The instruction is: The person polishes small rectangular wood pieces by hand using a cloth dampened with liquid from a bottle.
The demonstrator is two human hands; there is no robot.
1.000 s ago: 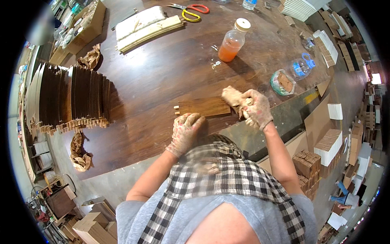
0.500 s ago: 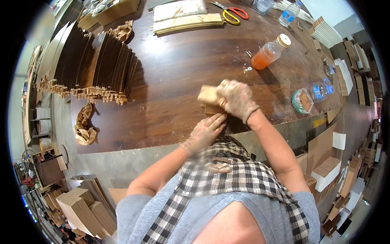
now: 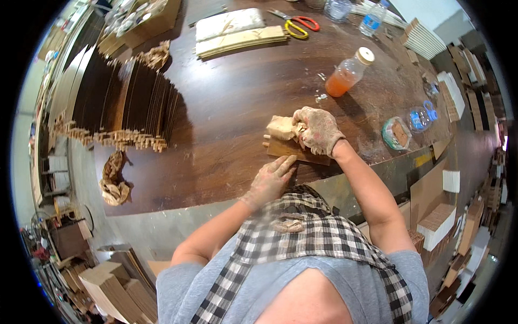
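Observation:
A small brown wooden board (image 3: 298, 152) with short pegs at its left end lies near the table's front edge. My right hand (image 3: 319, 129), in a stained, light-coloured glove, is closed around a tan, crumpled pad (image 3: 281, 128). The pad rests over the far left part of the board. Gloved too, my left hand (image 3: 271, 181) has its fingers stretched out, their tips touching the board's near left edge. Part of the board is hidden under the pad and my right hand.
Dark wooden panels (image 3: 116, 105) stand stacked at the left, between two crumpled brown papers (image 3: 114, 181). Farther back are pale wood strips (image 3: 243, 42) and scissors (image 3: 297, 27). A bottle of orange liquid (image 3: 348, 74), a plastic tub (image 3: 396, 134) and a water bottle (image 3: 422, 117) stand to the right.
My right hand and the pad have shifted slightly, uncovering more of the board and its pegs. My left hand stays at the board's near edge. The whole view has shifted a little.

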